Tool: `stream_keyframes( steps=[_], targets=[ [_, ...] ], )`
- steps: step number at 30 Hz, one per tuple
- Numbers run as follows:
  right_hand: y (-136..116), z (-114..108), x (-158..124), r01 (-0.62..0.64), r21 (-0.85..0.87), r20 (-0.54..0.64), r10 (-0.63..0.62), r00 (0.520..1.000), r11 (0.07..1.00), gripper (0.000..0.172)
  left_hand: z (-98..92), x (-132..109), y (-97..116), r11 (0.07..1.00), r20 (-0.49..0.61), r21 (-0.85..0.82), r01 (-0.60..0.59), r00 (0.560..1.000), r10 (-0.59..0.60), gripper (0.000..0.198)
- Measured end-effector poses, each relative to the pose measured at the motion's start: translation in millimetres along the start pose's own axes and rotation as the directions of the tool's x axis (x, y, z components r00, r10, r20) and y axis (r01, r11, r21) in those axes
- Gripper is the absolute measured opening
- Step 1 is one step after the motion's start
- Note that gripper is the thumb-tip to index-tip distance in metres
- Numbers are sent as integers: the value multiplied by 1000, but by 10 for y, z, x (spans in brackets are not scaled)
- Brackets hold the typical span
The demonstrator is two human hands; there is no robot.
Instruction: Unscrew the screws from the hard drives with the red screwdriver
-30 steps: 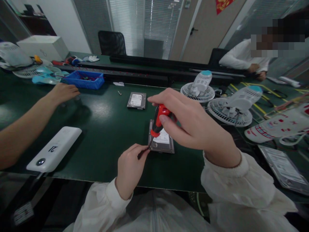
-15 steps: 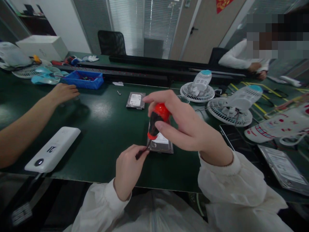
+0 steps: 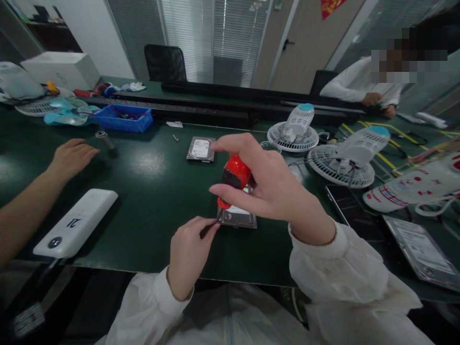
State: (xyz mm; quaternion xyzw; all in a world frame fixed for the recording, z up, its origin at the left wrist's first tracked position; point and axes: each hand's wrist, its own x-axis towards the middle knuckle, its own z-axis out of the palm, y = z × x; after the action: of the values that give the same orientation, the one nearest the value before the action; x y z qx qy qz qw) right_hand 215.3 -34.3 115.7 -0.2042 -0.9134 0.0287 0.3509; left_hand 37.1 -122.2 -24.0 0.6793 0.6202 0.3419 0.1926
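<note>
My right hand (image 3: 268, 187) is around the red and black handle of a screwdriver (image 3: 237, 172), index finger and thumb reaching past it. The screwdriver stands almost upright over the near left corner of a hard drive (image 3: 239, 219), which lies flat on the table; its tip is hard to make out. At that same corner, my left hand (image 3: 192, 247) pinches the drive's edge between thumb and forefinger, close to the screwdriver's shaft. Farther back lies a second hard drive (image 3: 200, 149), label up. A small screw-like metal piece (image 3: 176, 138) is left of it.
A co-worker's hand (image 3: 74, 160) rests on the left near a metal cylinder (image 3: 105, 140). Around are a white power bank (image 3: 77, 223), a blue bin (image 3: 124, 119), fan parts (image 3: 341, 165), a phone (image 3: 354, 211), a white cup (image 3: 409, 184) and another hard drive (image 3: 422, 249).
My right thumb and fingers have opened out and shifted on the screwdriver's handle. My left hand stays at the drive corner. The co-worker's hand has drawn back left, leaving the metal cylinder standing.
</note>
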Motion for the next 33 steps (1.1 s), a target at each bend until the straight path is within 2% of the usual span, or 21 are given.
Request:
stream_keyframes(
  steps=[3,9,12,16,21,26,33],
  targets=[
    [-7,8,0,-20,-71,-5,20,1000,997,42,-7,1,7,1000,6,4,7,1000,-7,12],
    [7,-2,20,95,187,-42,-89,995,978,30,-9,6,15,1000,6,0,-5,1000,5,14],
    [30,26,28,117,134,-100,-104,990,984,20,-4,8,7,1000,-7,4,-10,1000,10,14],
    [52,33,25,50,12,-67,-49,997,999,27,3,10,-1,1000,-13,-10,-6,1000,6,12],
    [37,1,22,125,138,-27,-122,992,982,28,1,10,2,1000,0,-12,-7,1000,7,12],
    [14,-23,2,-2,-17,-4,2,1000,1000,38,-9,14,10,1000,2,-25,-4,1000,4,13],
    [24,-36,8,87,161,-16,-86,996,983,33,-1,10,-1,999,4,-28,-16,1000,16,12]
  ],
)
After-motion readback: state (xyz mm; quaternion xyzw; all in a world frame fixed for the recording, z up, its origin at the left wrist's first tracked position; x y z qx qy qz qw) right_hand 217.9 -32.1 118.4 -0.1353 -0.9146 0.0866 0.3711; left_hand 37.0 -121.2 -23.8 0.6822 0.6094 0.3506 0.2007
